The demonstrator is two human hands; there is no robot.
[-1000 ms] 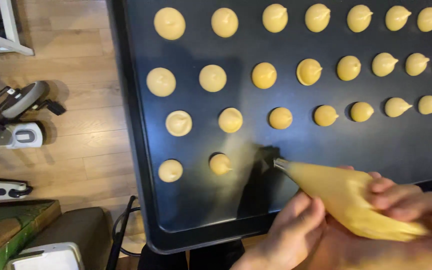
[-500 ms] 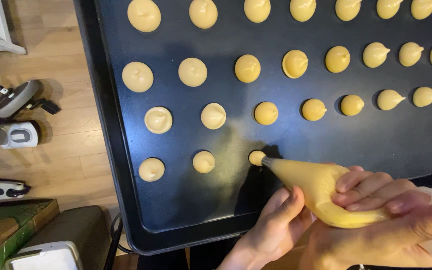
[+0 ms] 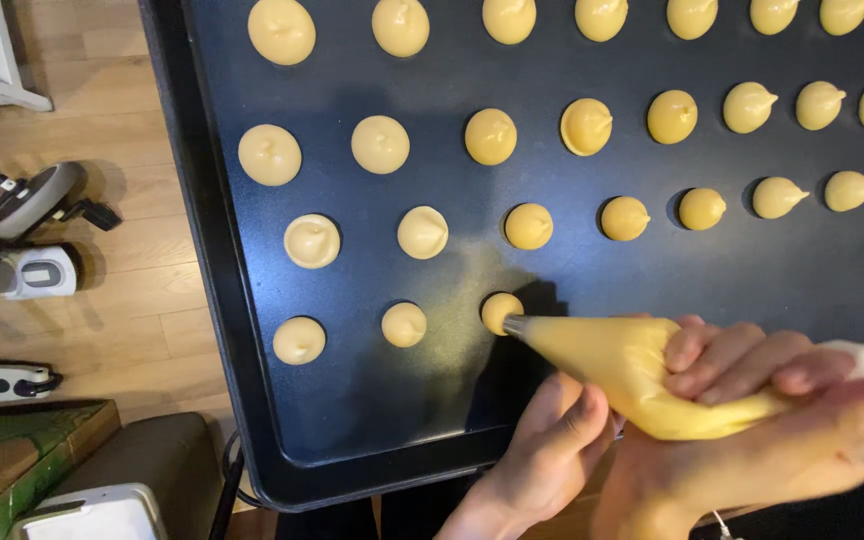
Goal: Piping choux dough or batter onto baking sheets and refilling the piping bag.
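- Right hand [image 3: 752, 400], lower right of frame: fingers closed around the piping bag [image 3: 642, 385].
- Left hand [image 3: 552, 440], bottom centre: fingers curled under the bag, supporting it nearer the nozzle.
- Bag's long axis runs right to left; nozzle [image 3: 515, 325] touches a small mound [image 3: 500, 311].
- Dark baking tray [image 3: 252, 400] holds rows of yellow mounds.

A piping bag [image 3: 642, 375] full of pale yellow batter is lying nearly level over the near edge of a dark baking tray [image 3: 222, 300], its metal tip pointing left and touching a small round dollop [image 3: 500, 311]. That dollop is sitting third in the nearest row, right of 2 finished ones. The bag's twisted clear end is trailing off to the right.
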